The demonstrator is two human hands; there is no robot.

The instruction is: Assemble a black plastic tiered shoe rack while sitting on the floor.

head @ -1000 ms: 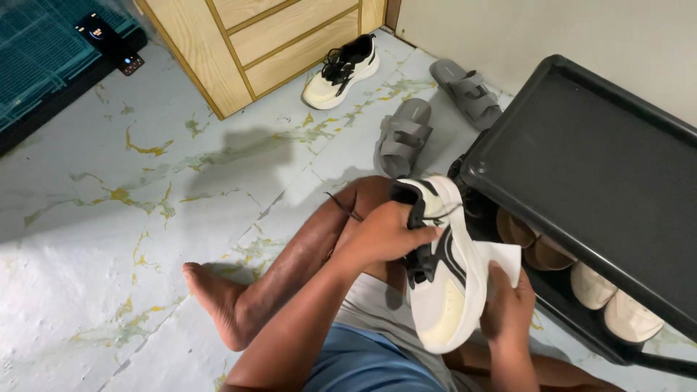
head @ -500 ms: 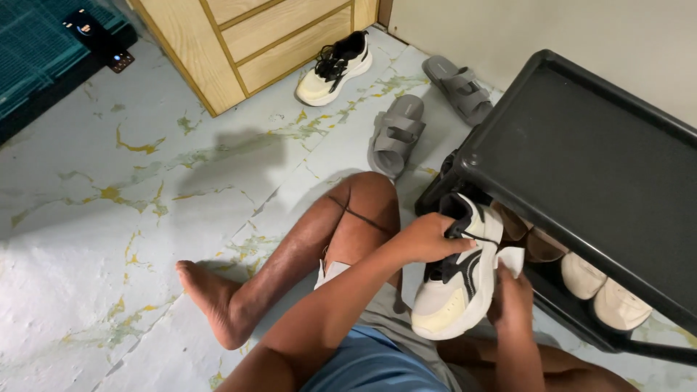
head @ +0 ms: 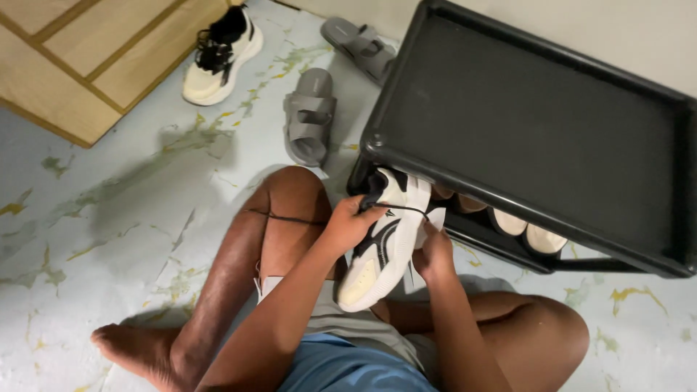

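I sit on the floor holding a white and black sneaker (head: 381,247) over my lap, its heel close to the black shoe rack (head: 537,123). My left hand (head: 351,221) grips the sneaker's collar on its left side. On the sneaker's right side, my right hand (head: 434,254) presses a white cloth (head: 434,219) against it. The matching sneaker (head: 220,56) lies on the floor at the far left, near a wooden door (head: 87,51).
Two grey slide sandals (head: 310,116) (head: 359,45) lie on the marbled floor left of the rack. Light-coloured and brown shoes (head: 523,232) sit on the rack's lower shelf. My bare left leg and foot (head: 145,348) stretch forward-left.
The view has shifted left and closer to the rack. The sneaker has moved down and toward the rack's lower shelf, both hands still on it.
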